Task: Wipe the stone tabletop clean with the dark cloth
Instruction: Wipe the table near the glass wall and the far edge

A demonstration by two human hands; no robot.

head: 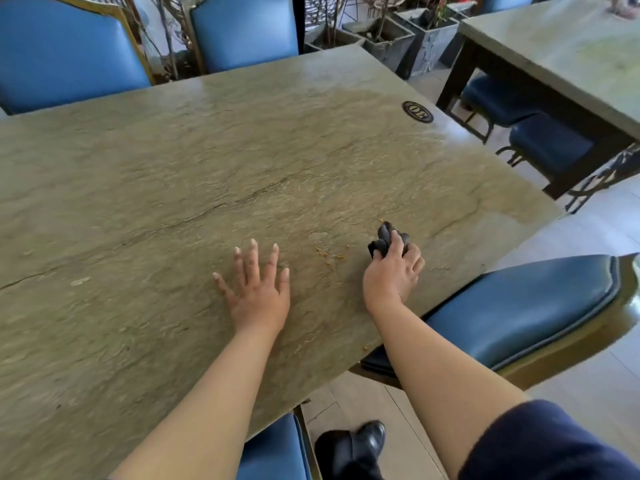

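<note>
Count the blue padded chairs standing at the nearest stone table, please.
4: two at its far side, one at its right edge, one at the near edge. Others may be hidden.

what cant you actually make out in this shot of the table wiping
Head view only:
- Bunched dark cloth: mostly hidden inside the gripping right hand; its size is unclear.
- Grey-green stone tabletop: its left and near parts are cut off by the frame edge.
- Small orange crumbs: too small to identify.
- Black oval number plaque: digits blurred and upside down.

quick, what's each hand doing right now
left hand: open, fingers spread flat on the tabletop
right hand: gripping the bunched cloth
</note>
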